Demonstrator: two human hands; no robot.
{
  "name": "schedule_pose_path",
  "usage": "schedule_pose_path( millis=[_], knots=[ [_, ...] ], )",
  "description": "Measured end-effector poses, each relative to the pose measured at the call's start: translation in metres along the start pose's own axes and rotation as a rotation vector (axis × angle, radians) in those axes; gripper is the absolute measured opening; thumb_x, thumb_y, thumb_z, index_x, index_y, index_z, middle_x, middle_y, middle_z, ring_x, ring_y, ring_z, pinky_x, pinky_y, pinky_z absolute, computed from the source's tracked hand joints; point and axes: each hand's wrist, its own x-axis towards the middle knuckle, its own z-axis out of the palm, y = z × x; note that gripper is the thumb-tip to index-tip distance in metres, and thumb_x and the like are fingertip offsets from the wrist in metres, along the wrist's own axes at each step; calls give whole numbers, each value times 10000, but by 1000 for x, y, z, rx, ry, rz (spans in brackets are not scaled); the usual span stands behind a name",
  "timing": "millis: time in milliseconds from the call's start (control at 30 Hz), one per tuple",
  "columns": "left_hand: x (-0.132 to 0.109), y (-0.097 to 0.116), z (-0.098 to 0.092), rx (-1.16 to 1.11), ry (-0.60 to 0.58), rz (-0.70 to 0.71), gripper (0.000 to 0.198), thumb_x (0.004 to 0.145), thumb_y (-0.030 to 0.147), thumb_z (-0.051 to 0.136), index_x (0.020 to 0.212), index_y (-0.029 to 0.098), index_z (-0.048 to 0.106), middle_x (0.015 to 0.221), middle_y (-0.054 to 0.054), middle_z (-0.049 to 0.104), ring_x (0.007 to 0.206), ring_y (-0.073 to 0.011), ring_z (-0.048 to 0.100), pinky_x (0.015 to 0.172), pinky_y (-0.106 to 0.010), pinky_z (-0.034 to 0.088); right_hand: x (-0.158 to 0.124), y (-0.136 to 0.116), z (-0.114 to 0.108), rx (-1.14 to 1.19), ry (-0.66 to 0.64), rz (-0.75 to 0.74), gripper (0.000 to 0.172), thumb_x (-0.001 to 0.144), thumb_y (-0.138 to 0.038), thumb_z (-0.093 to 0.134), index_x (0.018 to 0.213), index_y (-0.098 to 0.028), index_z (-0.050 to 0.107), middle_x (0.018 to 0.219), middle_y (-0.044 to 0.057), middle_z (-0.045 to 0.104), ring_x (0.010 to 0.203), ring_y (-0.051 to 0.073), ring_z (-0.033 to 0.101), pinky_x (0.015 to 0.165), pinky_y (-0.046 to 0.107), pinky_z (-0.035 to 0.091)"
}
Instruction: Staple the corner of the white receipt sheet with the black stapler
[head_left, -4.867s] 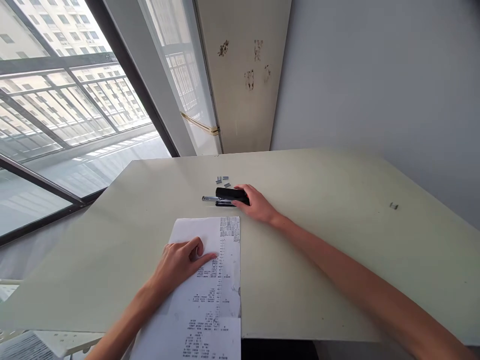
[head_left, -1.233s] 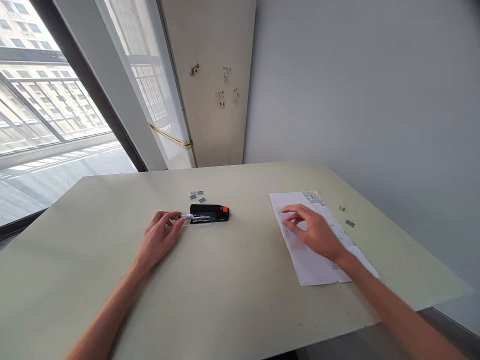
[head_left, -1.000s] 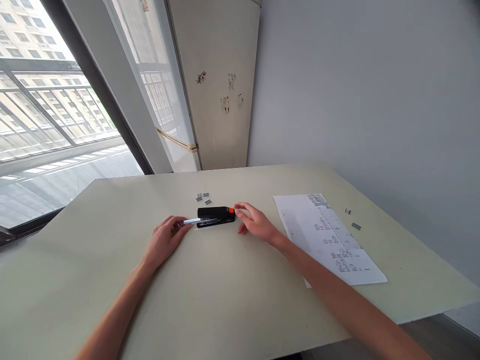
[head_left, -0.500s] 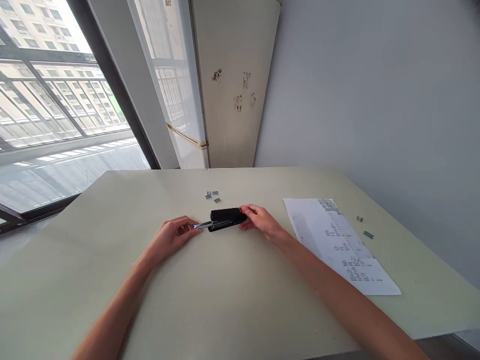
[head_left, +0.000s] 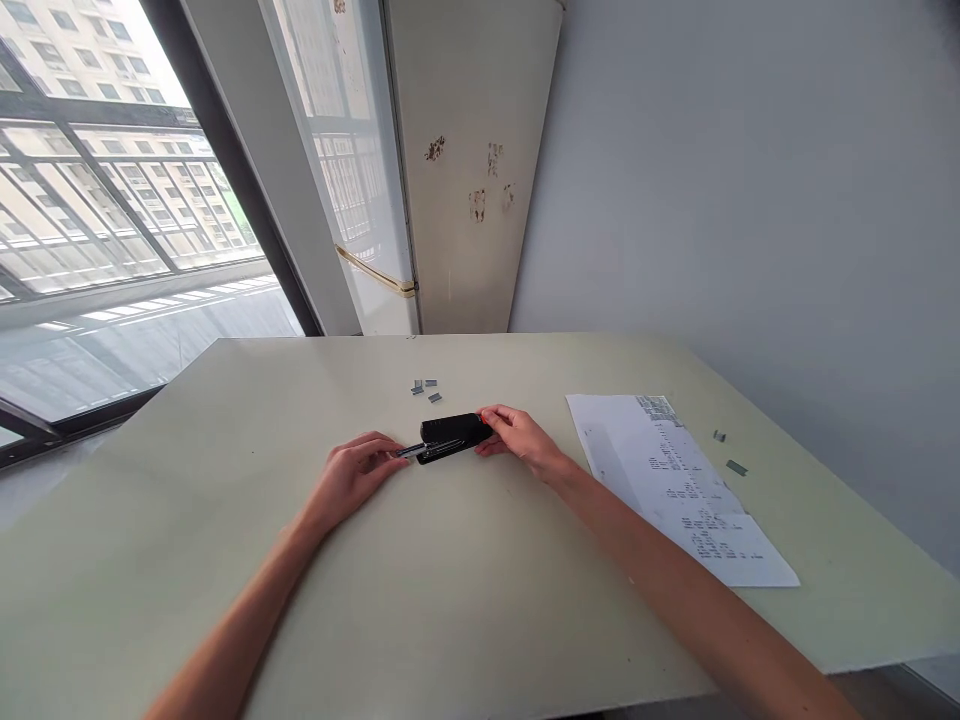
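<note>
A black stapler lies on the table in front of me, its front end facing left. My right hand grips its rear end, the thumb beside a red part. From the stapler's front sticks a silver metal staple tray, partly pulled out. My left hand pinches the outer end of this tray between thumb and fingers; the fingertips hide that end. Beyond the stapler sit several small strips of staples.
To the right lies a printed sheet of paper, partly under my right forearm. Past it, near the table's right edge, are two more staple strips. A fridge stands behind the pale table, with a wall at right.
My left hand has moved slightly right towards the stapler, and less of the metal tray sticks out. My right hand still holds the rear end.
</note>
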Motion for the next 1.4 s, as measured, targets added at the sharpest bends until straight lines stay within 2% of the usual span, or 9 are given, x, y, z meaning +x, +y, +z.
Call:
schedule_pose_path(
  millis=[100, 233, 500, 667, 800, 1033, 1167, 1300, 1400],
  knots=[
    [0, 4, 8, -60, 66, -9, 250, 826, 516, 821, 881, 274, 848, 979, -71, 770, 796, -213, 618, 727, -288, 491, 1, 1, 0, 3, -1, 1, 211, 1059, -359, 553, 1063, -217, 708, 1108, 56, 766, 719, 170, 777, 828, 368, 674],
    [-3, -2, 2, 18, 107, -89, 266, 830, 538, 817, 913, 288, 855, 994, -55, 772, 760, -195, 621, 740, -296, 490, -2, -1, 0, 2, -3, 9, 208, 1056, -358, 554, 1081, -212, 700, 1110, 67, 769, 732, 181, 785, 844, 384, 672],
    [-6, -10, -13, 76, 0, -44, 320, 894, 580, 735, 961, 290, 853, 1061, -54, 786, 842, -217, 665, 792, -296, 521, -9, -5, 1, -37, -19, 21, 286, 1073, -438, 512, 1142, -220, 685, 1154, 59, 773, 822, 191, 804, 945, 385, 631],
    [-3, -6, -5, 47, 15, -70, 305, 867, 567, 769, 912, 279, 861, 1011, -50, 796, 823, -221, 680, 800, -311, 532, -11, 2, 0, -103, -25, 13, 388, 957, -555, 699, 1205, -259, 656, 1224, 30, 754, 887, 201, 808, 1046, 409, 564],
    [2, -3, 4, 46, -24, -70, 317, 883, 565, 753, 927, 271, 863, 1012, -40, 798, 824, -212, 694, 791, -315, 537, -14, 3, -2, -203, -63, -6, 503, 880, -531, 798, 1275, -281, 612, 1068, 13, 792, 983, 238, 801, 1057, 425, 533],
    [9, -4, 11, 96, -47, -25, 316, 869, 569, 771, 875, 265, 857, 946, -12, 792, 793, -184, 692, 792, -297, 541, -14, 6, -3, -232, -56, -43, 465, 877, -461, 804, 1257, -280, 606, 999, 1, 789, 966, 229, 801, 1006, 401, 547],
    [5, -7, 4, 121, -33, -19, 306, 896, 552, 756, 908, 261, 850, 986, -11, 791, 792, -174, 677, 774, -286, 521, -13, 11, -1, -225, -15, -77, 480, 850, -444, 821, 1246, -272, 612, 901, -11, 783, 910, 228, 801, 943, 394, 576],
    [-1, -12, -12, 153, -10, -4, 314, 947, 540, 708, 980, 253, 832, 1043, -15, 781, 811, -166, 657, 747, -270, 505, -12, 16, 5, -250, 74, -119, 467, 808, -441, 841, 1197, -261, 654, 709, -48, 724, 686, 205, 765, 777, 363, 611],
    [-2, -12, -16, 174, -11, 20, 325, 976, 536, 672, 1013, 249, 820, 1074, -22, 779, 834, -170, 658, 756, -275, 500, -12, 20, 8, -253, 89, -158, 478, 773, -465, 856, 1163, -243, 692, 616, -64, 658, 553, 190, 702, 624, 338, 596]
  ],
)
